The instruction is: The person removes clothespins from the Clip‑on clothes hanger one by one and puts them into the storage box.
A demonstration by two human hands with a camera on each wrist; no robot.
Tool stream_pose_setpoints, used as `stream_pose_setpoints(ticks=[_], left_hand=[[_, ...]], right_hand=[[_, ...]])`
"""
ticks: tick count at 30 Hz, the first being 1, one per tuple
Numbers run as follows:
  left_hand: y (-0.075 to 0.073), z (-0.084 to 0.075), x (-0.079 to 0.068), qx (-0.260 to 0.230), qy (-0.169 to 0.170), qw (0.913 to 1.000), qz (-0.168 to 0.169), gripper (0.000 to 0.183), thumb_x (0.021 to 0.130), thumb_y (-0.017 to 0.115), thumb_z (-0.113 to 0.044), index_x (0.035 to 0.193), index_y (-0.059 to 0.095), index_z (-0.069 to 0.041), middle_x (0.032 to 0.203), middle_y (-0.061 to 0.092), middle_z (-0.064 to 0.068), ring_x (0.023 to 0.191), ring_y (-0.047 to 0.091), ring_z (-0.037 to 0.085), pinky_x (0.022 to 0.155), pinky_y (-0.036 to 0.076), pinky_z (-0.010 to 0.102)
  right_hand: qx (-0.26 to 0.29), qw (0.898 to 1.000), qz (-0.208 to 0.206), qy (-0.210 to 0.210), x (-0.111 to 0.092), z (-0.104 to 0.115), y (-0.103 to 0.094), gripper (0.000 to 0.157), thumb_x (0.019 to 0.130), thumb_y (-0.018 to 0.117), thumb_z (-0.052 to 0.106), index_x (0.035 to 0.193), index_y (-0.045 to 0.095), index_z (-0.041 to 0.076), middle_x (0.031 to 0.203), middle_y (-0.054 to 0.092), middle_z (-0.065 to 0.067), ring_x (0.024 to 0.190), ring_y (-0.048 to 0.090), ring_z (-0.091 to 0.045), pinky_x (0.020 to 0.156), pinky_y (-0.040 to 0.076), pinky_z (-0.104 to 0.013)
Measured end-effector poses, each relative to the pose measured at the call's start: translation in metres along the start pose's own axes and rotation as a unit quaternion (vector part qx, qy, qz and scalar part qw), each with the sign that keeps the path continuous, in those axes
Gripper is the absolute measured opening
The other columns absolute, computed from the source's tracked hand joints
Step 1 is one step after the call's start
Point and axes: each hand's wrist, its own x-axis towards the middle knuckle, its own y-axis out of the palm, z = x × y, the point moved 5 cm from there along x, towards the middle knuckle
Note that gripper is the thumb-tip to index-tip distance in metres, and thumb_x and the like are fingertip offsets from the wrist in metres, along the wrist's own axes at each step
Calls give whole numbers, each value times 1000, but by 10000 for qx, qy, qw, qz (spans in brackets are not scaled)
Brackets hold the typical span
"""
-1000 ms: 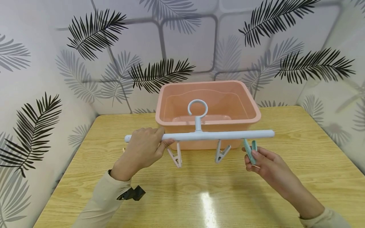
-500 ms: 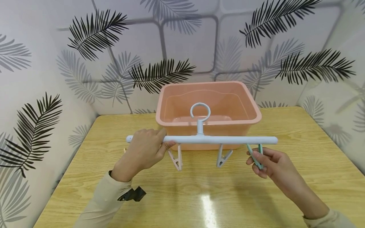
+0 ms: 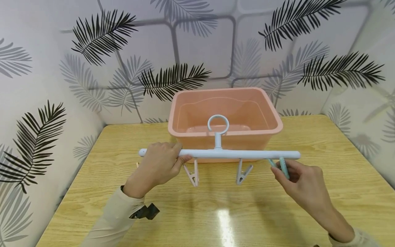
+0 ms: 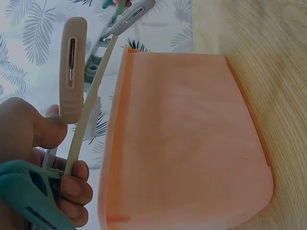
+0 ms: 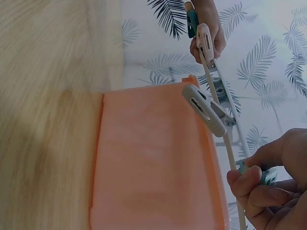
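A light blue clip hanger (image 3: pixel 253 154) with a ring-shaped hook is held level in front of the pink tub. My left hand (image 3: pixel 160 163) grips its bar near the left end. At the right end, my right hand (image 3: pixel 305 181) pinches a teal clip (image 3: pixel 284 168) just below the bar, between thumb and fingers. Between my hands hang a pink clip (image 3: pixel 194 175) and a grey clip (image 3: pixel 242 173). Another teal clip (image 4: pixel 29 191) shows beside my left hand in the left wrist view; in the head view that hand mostly hides it.
The pink tub (image 3: pixel 225 133) stands at the back of the wood-grain table (image 3: pixel 191 212), close behind the hanger. Leaf-patterned walls (image 3: pixel 203 44) enclose the table at the back and sides.
The hanger and my left hand have come slightly lower and to the right. My right hand has shifted right and turned, with its thumb now across the teal clip.
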Motion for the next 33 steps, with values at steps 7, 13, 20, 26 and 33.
stream_pose_setpoints(ticks=[7, 13, 20, 26, 33], left_hand=[[-2, -1, -2, 27, -39, 10000, 41, 39, 95, 58, -39, 70, 43, -14, 54, 34, -6, 44, 33, 12, 41, 30, 28], [-1, -5, -3, 148, -268, 9995, 106, 35, 96, 56, -39, 72, 46, -14, 53, 35, -6, 44, 36, 13, 40, 30, 30], [2, -10, -3, 140, -559, 9978, 340, 37, 97, 54, -40, 71, 45, -15, 53, 37, -5, 46, 38, 13, 42, 31, 32], [2, -16, 0, -9, -347, 9991, 248, 41, 98, 53, -39, 66, 41, -16, 52, 32, -6, 43, 31, 10, 38, 26, 28], [4, -12, 3, 44, -146, 9988, 464, 43, 97, 52, -43, 66, 40, -17, 53, 31, -6, 44, 33, 11, 39, 27, 28]], right_hand=[[-963, 9899, -374, -967, 2, 17, -6, 46, 99, 45, 46, 67, 50, 13, 51, 38, 13, 43, 26, 8, 38, 24, -12], [-1199, 9866, -435, -1019, 1, 24, -6, 55, 100, 35, 49, 71, 55, 7, 51, 38, 12, 43, 27, 7, 37, 25, -13], [-1037, 9875, -671, -980, -2, 23, -6, 58, 100, 39, 46, 76, 62, -1, 51, 48, 8, 43, 34, 7, 38, 31, -12], [-1534, 9801, -617, -1101, -5, 25, -4, 60, 102, 33, 42, 78, 62, -6, 51, 51, 2, 41, 39, 1, 36, 32, -15], [-1960, 9704, -571, -1293, -8, 29, -3, 55, 105, 29, 40, 74, 54, 2, 50, 37, 11, 42, 25, 3, 36, 24, -18]])
